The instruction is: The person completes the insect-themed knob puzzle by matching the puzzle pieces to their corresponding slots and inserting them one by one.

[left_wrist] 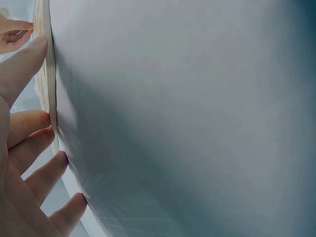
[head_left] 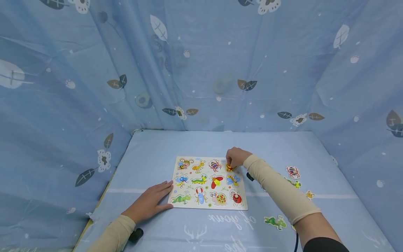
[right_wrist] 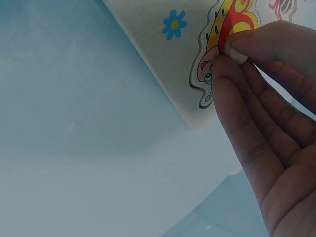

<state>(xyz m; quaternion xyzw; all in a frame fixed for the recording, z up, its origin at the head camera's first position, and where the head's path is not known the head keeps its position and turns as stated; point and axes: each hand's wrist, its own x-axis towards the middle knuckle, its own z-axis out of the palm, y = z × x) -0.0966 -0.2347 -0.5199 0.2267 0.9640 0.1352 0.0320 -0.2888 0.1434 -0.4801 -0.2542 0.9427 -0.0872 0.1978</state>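
Observation:
A wooden insect puzzle board (head_left: 204, 189) lies flat on the table, its pictures set in rows. My left hand (head_left: 152, 199) rests at its left edge, fingers spread; in the left wrist view the fingertips (left_wrist: 61, 158) meet the board's side. At the top right corner, my right hand (head_left: 237, 157) pinches a small pale knob (right_wrist: 236, 53) between thumb and forefinger. The knob sits over a red and yellow butterfly picture (right_wrist: 213, 64), inside a cut outline. My fingers hide part of that picture.
Right of the board lie loose puzzle pieces: a striped bug (head_left: 292, 172), a green piece (head_left: 295, 183), a small yellow one (head_left: 310, 194) and a green grasshopper (head_left: 275, 222). My right forearm partly covers others. Blue cloth (head_left: 220, 87) hangs behind the table.

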